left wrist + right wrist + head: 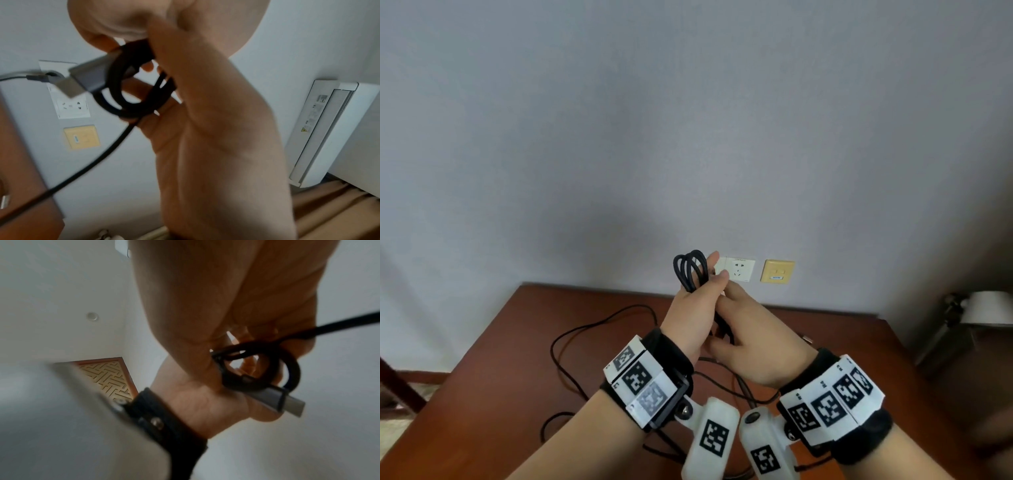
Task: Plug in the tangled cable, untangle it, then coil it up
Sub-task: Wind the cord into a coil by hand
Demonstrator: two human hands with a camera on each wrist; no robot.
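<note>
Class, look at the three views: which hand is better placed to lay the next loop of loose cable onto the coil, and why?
The right hand. The left hand already grips the coiled loops of the thin black cable, so it acts as the holder. The right hand sits just below them, where the loose run toward the brown wooden table feeds in.

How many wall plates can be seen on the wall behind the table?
2. A white socket plate sits just past the left hand, partly covered by its fingers; a yellow plate sits beside it on the right. Another could be hidden behind the hands.
</note>
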